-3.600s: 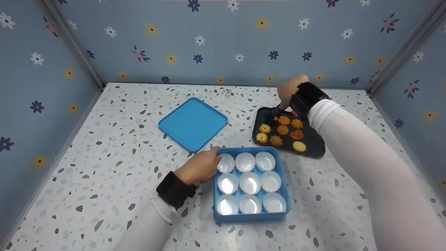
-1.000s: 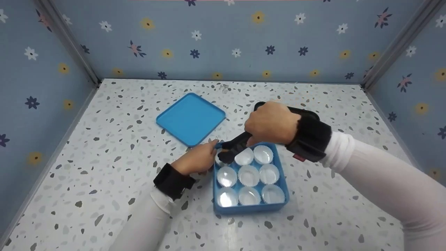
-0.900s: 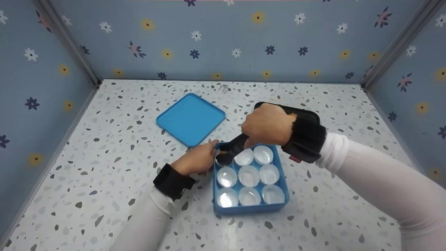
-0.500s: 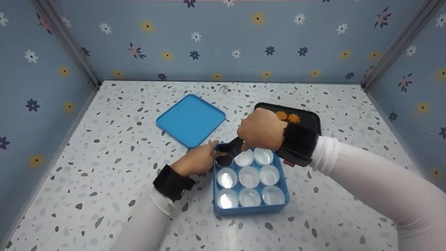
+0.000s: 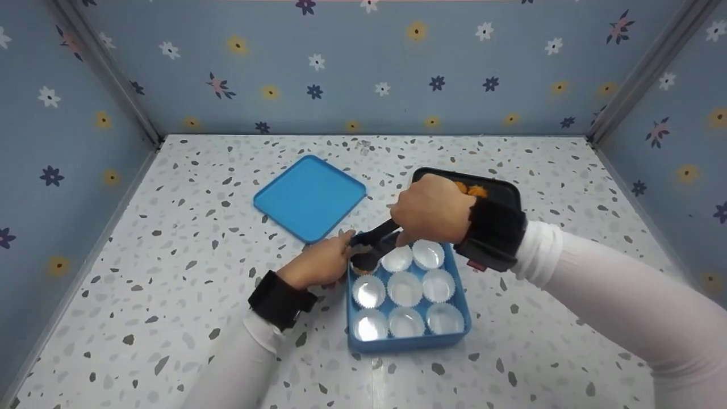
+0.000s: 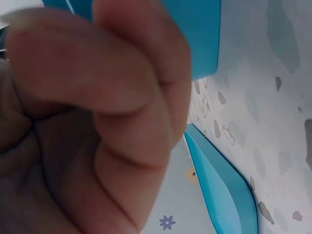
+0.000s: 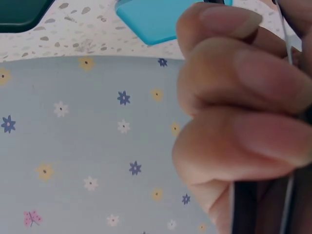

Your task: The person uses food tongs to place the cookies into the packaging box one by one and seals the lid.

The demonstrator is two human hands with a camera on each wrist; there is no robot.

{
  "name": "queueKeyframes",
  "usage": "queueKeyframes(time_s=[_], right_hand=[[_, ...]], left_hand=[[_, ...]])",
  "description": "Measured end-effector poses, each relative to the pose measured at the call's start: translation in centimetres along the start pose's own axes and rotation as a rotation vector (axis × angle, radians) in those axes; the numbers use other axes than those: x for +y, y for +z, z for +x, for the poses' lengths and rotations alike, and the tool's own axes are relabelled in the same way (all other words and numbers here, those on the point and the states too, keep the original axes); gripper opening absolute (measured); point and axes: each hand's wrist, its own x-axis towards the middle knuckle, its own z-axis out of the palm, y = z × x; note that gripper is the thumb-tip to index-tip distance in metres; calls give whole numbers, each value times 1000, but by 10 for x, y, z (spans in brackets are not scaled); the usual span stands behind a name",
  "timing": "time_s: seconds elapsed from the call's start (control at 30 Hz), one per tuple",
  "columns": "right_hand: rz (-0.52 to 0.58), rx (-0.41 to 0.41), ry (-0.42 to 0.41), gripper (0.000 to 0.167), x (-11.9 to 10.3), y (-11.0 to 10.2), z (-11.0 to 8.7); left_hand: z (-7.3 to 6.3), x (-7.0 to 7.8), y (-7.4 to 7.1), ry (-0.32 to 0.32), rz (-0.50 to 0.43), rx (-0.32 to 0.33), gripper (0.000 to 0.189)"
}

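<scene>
A blue square box (image 5: 409, 343) holds rows of white paper cups (image 5: 405, 288). At its far left corner my left hand (image 5: 318, 263) grips the rim; the left wrist view shows its fingers curled close to the box's blue wall. My right hand (image 5: 433, 209) holds black tongs (image 5: 384, 245), fingers wrapped round the handles. The tongs' tips stand apart over the far left cup, where the edge of a brownish cookie (image 5: 362, 271) shows beneath them. In the right wrist view, curled fingers cover most of the tongs (image 7: 243, 207).
Behind my right hand lies a black tray (image 5: 500, 193), partly hidden, with orange-brown cookies (image 5: 476, 191) showing. A flat blue lid (image 5: 309, 199) rests on the speckled table (image 5: 199, 227) behind my left hand. Flowered walls (image 5: 363, 68) enclose the back and sides.
My right hand has come with the tongs from the black tray to the box's far left cup. Lately the tongs' tips have spread apart there. The left hand has stayed at the rim.
</scene>
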Motion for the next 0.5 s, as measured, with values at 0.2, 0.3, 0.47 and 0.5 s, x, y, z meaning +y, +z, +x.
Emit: queueKeyframes(time_s=[0.2, 0.3, 0.47, 0.5], right_hand=[[168, 38, 76, 40, 26, -3, -36], [258, 77, 149, 35, 44, 5, -59], [413, 187, 342, 51, 73, 44, -99], [441, 202, 390, 56, 76, 55, -105]], left_hand=[[1, 0, 0, 5, 0, 10, 54], [1, 1, 1, 6, 8, 12, 53], [1, 1, 1, -6, 10, 3, 54], [1, 1, 1, -9, 6, 2, 54]])
